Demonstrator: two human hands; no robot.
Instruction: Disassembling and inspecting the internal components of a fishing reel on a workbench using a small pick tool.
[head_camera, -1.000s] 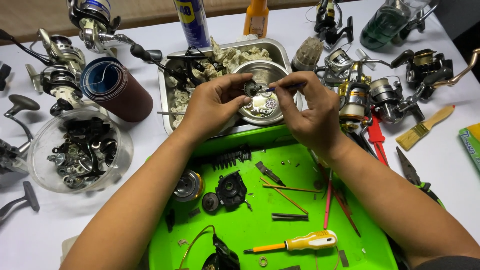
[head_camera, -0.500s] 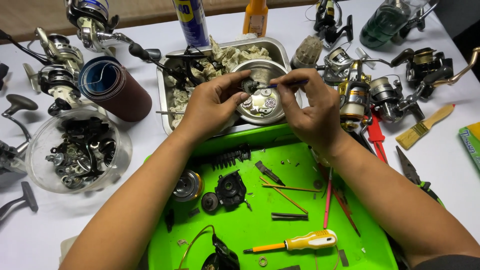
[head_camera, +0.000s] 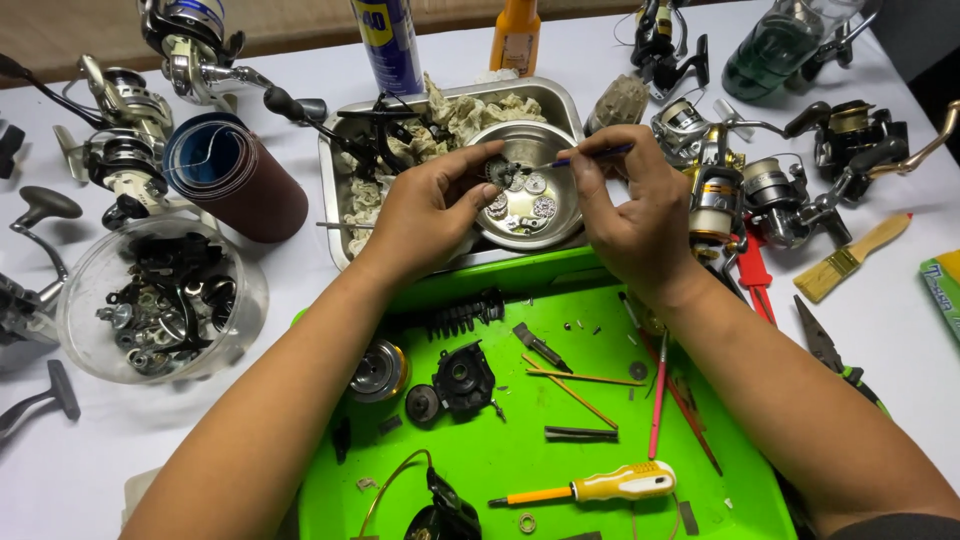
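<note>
Change: both hands have lifted off the dish; the gear is now raised, the brush tip at it.
Left hand (head_camera: 430, 205): pinches a small dark toothed metal gear (head_camera: 501, 171) at fingertips, above the round steel dish (head_camera: 560, 220).
Right hand (head_camera: 625, 200): grips a thin blue-handled brush (head_camera: 590, 155), touching the gear.
Dish: holds several small silvery gears, inside a rectangular steel tray (head_camera: 335, 190) on the white counter (head_camera: 900, 330).

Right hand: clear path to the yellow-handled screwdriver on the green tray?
Probably yes. The screwdriver lies uncovered on the green tray near the right forearm, but the right hand holds a thin blue tool.
</note>
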